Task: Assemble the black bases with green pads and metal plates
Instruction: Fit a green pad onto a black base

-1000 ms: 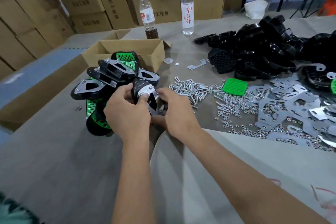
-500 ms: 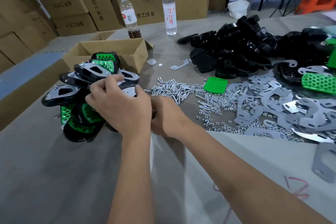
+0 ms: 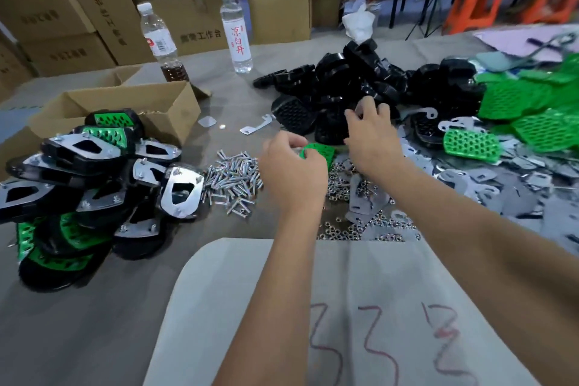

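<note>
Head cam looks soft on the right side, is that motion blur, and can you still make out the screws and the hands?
Head view: the green pads and orange stools at right are smeared. The screws, left hand and right hand stay fairly sharp. Wide-angle bending at the edges; glare on the metal plate.

Two bare forearms are extended forward from the lower edge of the head view, side by side, over the grey work surface. The left hand [image 3: 293,172] is seen from the back, knuckles up, its fingers and thumb curled at a flat green perforated plastic pad [image 3: 316,152] at their tips. The right hand [image 3: 371,138] is raised further forward, wrist straight, its fingers spread and loosely bent with nothing held between them. The two hands are kept just apart.
</note>
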{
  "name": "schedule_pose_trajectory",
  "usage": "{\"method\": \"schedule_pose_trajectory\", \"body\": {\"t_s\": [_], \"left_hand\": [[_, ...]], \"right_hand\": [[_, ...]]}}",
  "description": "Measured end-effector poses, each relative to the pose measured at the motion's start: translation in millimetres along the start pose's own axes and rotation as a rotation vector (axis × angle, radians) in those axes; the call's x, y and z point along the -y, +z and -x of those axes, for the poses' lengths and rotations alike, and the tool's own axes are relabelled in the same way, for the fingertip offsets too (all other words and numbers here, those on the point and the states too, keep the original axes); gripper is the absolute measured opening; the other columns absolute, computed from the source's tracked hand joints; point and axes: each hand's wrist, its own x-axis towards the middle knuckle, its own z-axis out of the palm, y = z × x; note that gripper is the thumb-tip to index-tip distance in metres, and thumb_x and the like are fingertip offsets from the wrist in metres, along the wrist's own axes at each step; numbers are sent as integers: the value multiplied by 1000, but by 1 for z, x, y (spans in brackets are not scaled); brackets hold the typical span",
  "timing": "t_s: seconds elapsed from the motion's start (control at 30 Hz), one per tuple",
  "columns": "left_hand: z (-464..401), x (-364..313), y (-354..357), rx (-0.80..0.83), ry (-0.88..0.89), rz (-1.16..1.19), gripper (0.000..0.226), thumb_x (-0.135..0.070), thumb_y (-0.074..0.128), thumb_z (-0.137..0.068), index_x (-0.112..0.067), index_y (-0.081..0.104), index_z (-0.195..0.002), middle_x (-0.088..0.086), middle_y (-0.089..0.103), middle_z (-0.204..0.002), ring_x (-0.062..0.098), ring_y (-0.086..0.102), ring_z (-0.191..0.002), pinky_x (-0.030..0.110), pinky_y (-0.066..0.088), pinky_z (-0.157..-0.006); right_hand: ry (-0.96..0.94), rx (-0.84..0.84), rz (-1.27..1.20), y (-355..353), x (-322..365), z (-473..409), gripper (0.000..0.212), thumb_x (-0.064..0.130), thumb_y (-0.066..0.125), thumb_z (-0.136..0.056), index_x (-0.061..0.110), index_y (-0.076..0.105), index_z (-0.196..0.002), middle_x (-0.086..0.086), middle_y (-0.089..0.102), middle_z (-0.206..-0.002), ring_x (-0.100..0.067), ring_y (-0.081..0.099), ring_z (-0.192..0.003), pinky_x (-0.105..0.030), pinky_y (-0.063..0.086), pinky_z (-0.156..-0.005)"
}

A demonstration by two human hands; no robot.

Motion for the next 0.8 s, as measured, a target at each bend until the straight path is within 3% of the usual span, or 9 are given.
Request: {"method": "schedule_pose_trajectory", "body": {"t_s": [0.1, 0.23, 0.37, 0.43, 0.5, 0.57, 0.63, 0.7, 0.8], "left_hand": [[4, -1, 17, 50, -49, 31, 21, -5, 62, -79, -26, 65, -85, 0, 69, -93, 23, 65, -87, 37, 53, -75], [4, 0, 28, 95, -57, 87, 20, -4, 63, -81, -22, 67, -85, -9, 67, -80, 8, 60, -71, 12, 38, -58], [0, 3, 34, 133, -123, 167, 13, -6, 63, -86, -19, 66, -87, -3, 71, -80, 16, 71, -76, 35, 56, -71], [-2, 0, 37, 199, -215, 285, 5, -14, 62, -95, -11, 65, -93, 4, 75, -77, 23, 76, -71, 42, 62, -76], [-5, -8, 40, 297, -465, 565, 28, -27, 57, -105, 1, 62, -105, 15, 75, -83, 25, 76, -62, 37, 63, -62], [-8, -14, 41, 472, -693, 807, 54, -45, 50, -108, 9, 57, -115, 28, 75, -96, 31, 77, -68, 30, 60, -53], [-6, -18, 44, 699, -749, 836, 69, -58, 48, -104, 8, 62, -116, 27, 76, -100, 33, 78, -78, 30, 60, -53], [5, -23, 51, 810, -711, 757, 52, -49, 54, -104, 0, 69, -107, 16, 78, -94, 24, 78, -72, 28, 58, -49], [23, -29, 66, 727, -626, 629, 8, -15, 65, -99, -8, 69, -100, 8, 76, -88, 21, 75, -71, 34, 63, -58]], "right_hand": [[-11, -5, -1, 2, -3, -7, 40, 9, 73, -93, 7, 56, -130, -15, 32, -145, -36, 42, -124, -47, 53, -93], [-45, 6, -19, -10, -12, -20, 34, 1, 72, -91, 6, 66, -123, -15, 47, -131, -36, 54, -114, -40, 50, -82], [-124, -85, 10, -22, -28, -15, 12, -1, 64, -88, 4, 63, -98, -15, 59, -110, -38, 60, -103, -38, 43, -71], [-104, -204, -38, -24, -37, -4, 17, 8, 66, -86, 6, 65, -103, -12, 62, -109, -35, 58, -105, -39, 46, -71], [-85, -334, -226, -27, -49, 13, 25, 12, 69, -81, 8, 68, -105, -8, 64, -106, -31, 57, -101, -39, 49, -76], [-115, -390, -513, -31, -63, 33, 25, 5, 72, -74, 9, 70, -99, -4, 63, -99, -26, 58, -95, -38, 53, -79], [-204, -324, -771, -36, -76, 52, 26, -6, 74, -74, 9, 72, -95, -3, 65, -100, -17, 62, -94, -29, 59, -76], [-256, -228, -869, -40, -86, 67, 33, -15, 71, -75, 10, 74, -97, -2, 69, -104, -10, 64, -95, -21, 58, -73], [-145, -267, -655, -46, -113, 74, 52, -9, 63, -79, 16, 71, -123, 0, 71, -118, -16, 62, -111, -34, 58, -88]]}}
